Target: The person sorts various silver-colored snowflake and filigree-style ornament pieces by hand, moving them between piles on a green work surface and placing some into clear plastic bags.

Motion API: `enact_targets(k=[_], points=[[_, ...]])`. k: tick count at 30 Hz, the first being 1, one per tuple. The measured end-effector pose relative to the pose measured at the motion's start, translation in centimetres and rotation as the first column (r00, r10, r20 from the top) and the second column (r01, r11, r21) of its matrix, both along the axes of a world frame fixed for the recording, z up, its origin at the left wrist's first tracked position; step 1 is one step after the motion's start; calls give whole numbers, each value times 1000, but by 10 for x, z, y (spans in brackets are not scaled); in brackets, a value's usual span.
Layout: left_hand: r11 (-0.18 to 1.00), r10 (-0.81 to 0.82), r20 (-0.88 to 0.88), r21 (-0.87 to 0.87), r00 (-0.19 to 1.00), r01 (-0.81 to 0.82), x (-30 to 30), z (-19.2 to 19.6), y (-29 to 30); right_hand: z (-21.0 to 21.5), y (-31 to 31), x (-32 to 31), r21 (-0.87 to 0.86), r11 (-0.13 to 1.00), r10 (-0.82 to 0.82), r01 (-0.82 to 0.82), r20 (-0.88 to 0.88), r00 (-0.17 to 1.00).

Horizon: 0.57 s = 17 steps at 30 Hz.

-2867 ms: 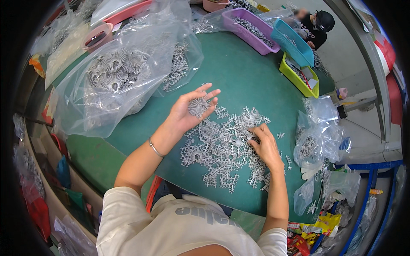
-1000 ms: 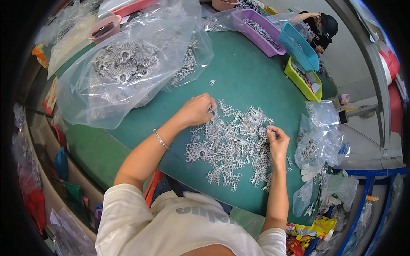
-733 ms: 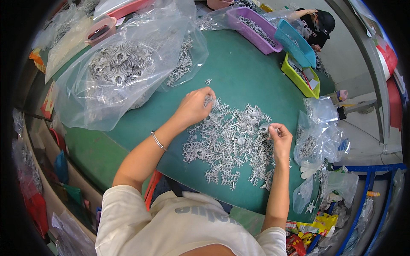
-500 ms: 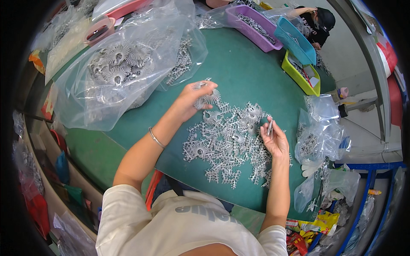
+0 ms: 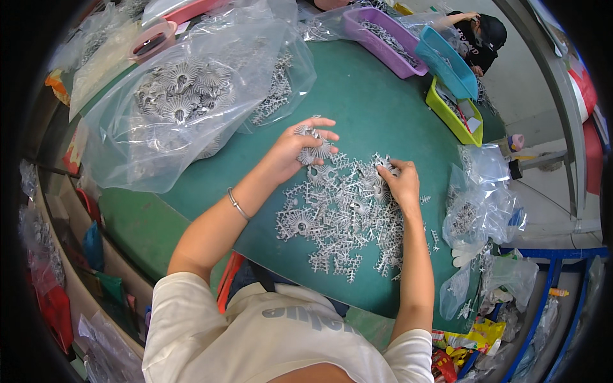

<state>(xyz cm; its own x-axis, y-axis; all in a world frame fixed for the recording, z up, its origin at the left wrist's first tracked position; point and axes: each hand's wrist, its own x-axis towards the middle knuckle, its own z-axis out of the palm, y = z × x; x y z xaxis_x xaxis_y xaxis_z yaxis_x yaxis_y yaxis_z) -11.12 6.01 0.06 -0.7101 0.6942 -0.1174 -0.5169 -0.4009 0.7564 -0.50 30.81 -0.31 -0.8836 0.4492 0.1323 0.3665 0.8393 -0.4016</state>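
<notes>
A pile of small grey plastic frames with spoked round parts (image 5: 341, 220) lies on the green table (image 5: 377, 105) in front of me. My left hand (image 5: 299, 148) holds a small stack of round spoked pieces (image 5: 311, 143) just above the far left edge of the pile. My right hand (image 5: 400, 182) rests on the pile's far right part, fingers curled over a grey piece there. A thin bracelet (image 5: 235, 203) circles my left wrist.
A big clear bag (image 5: 185, 96) of the same grey round parts lies at the far left. Purple (image 5: 381, 39), blue (image 5: 447, 60) and yellow-green (image 5: 452, 115) trays stand at the back right, near another person (image 5: 479, 35). Smaller clear bags (image 5: 482, 204) crowd the table's right edge.
My left hand has lifted from the pile with round pieces and moved slightly left. My right hand has come back down onto the pile's right side.
</notes>
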Motion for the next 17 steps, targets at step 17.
enact_targets(k=[17], points=[[992, -37, 32, -119, 999, 40, -2, -4, -6, 6, 40, 32, -952, 303, -95, -52, -85, 992]])
